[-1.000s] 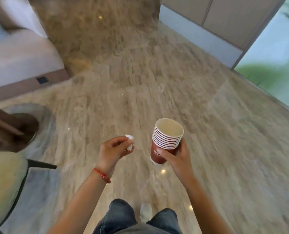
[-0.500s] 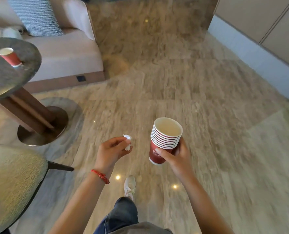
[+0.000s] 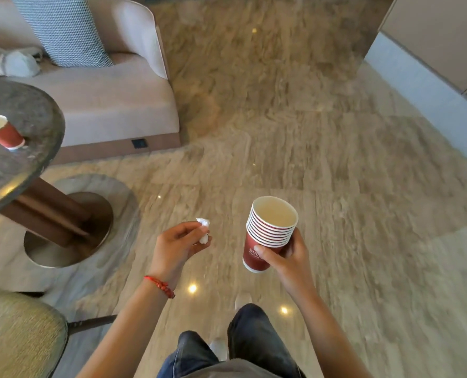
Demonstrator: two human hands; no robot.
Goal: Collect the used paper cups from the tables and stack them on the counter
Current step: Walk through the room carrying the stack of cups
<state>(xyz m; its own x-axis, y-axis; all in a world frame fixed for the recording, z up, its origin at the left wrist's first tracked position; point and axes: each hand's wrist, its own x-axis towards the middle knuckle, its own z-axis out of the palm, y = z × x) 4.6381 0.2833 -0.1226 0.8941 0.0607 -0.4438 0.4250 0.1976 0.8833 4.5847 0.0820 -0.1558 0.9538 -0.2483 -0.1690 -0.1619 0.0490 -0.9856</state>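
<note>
Red cup stack (image 3: 267, 236) tilted; lone cup (image 3: 1, 132) on table (image 3: 36, 118).

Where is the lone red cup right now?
The lone red cup stands on the round table at the head view's far left edge, before the sofa.

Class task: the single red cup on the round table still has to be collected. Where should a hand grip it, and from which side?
Grip the red cup round its side wall, probably just under the white rim, coming from the table edge nearest the sofa. It stands upright near that edge with its mouth open, so the tapered wall is free.
</note>
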